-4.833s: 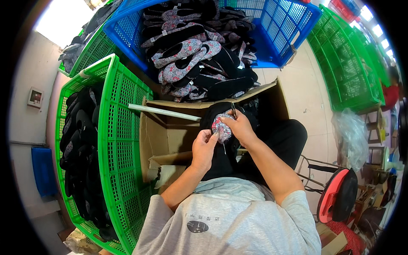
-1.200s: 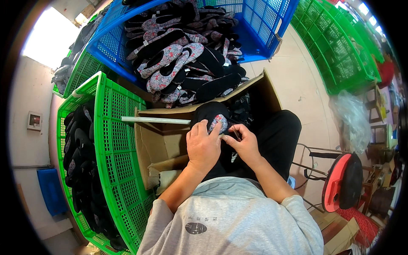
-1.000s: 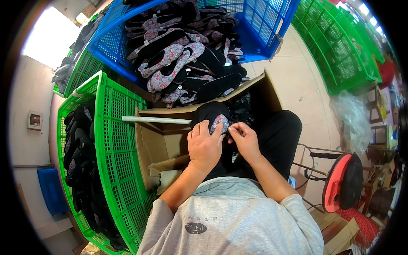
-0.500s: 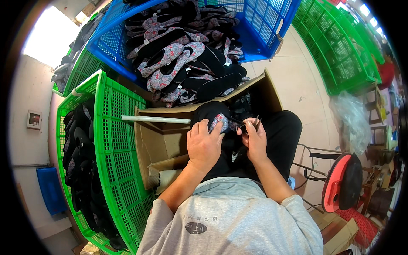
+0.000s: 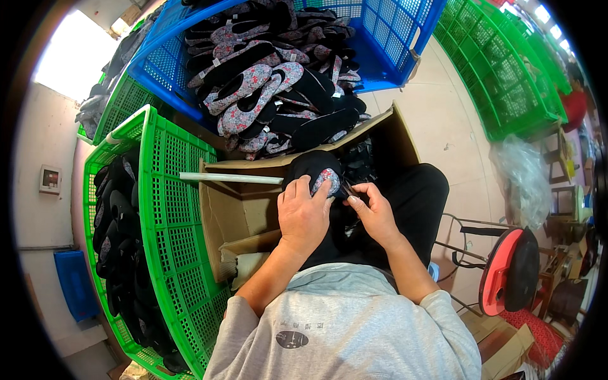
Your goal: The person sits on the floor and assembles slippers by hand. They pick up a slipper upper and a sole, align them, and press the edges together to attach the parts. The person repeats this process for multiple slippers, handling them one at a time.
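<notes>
My left hand (image 5: 304,212) is closed on a floral slipper (image 5: 327,180), its thumb and fingers pressing the patterned end over my knee. Close by on the right, my right hand (image 5: 375,212) has its thumb and forefinger pinched at the slipper's edge. A thin dark item (image 5: 348,188) shows at those fingertips, too small to name. Part of the slipper is hidden under my left fingers, and its dark part blends with my black trousers (image 5: 415,202).
An open cardboard box (image 5: 244,206) lies before me, a white rod (image 5: 231,178) across it. Beyond stands a blue crate (image 5: 396,60) heaped with floral slippers (image 5: 253,95). A green crate (image 5: 180,221) of dark slippers is at left. A red-and-black stool (image 5: 503,272) stands at right.
My right hand has come down and left toward the slipper, its fingers turning inward to the edge. My left hand keeps its hold in nearly the same place.
</notes>
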Demonstrator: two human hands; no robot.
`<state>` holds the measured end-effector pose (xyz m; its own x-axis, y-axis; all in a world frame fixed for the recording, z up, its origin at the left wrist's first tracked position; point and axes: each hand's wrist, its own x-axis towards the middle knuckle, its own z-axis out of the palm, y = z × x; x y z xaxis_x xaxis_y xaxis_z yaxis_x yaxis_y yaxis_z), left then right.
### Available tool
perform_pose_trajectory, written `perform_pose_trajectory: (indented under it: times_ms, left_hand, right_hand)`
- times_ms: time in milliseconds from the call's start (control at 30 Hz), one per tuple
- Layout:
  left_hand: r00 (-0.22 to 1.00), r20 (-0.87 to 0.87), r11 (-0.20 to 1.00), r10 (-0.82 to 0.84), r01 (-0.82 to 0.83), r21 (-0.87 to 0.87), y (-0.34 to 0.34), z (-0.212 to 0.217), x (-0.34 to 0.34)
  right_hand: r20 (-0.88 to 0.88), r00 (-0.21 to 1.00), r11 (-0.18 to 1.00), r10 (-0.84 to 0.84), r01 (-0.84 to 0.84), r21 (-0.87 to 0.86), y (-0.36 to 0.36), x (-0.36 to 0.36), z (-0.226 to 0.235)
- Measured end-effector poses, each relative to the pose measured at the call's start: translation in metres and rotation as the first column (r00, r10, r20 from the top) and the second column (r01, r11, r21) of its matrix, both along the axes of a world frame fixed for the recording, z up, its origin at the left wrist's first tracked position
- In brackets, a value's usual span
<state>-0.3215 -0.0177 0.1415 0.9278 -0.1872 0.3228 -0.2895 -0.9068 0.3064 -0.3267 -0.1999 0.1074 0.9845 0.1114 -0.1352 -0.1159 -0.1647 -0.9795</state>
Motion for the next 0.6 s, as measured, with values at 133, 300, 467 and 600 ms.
perform_pose_trajectory:
  times_ms: [133,300,467,600]
  left_hand:
    - [1.000,0.002,1.000,-0.001,0.001,0.008,-0.0017,0.0008,0.0002]
    - [1.000,0.003,1.000,-0.005,0.004,0.014,-0.0029,-0.0009,0.0012]
    - [1.000,-0.009,1.000,-0.012,0.013,0.020,-0.0035,0.0001,0.0012]
    - [1.000,-0.022,1.000,-0.012,0.013,0.016,-0.0033,0.0007,0.0014]
  right_hand:
    - [0.016,1.000,0.999,-0.012,0.013,-0.040,-0.0009,-0.0009,-0.0077]
    - [0.016,1.000,0.999,0.008,-0.007,-0.032,0.0010,0.0004,-0.0062]
    - [-0.027,0.999,0.997,-0.022,0.024,0.068,0.0037,0.0036,-0.0054]
    - [-0.281,0.940,0.862,-0.196,0.301,0.407,0.0018,0.0062,-0.0065]
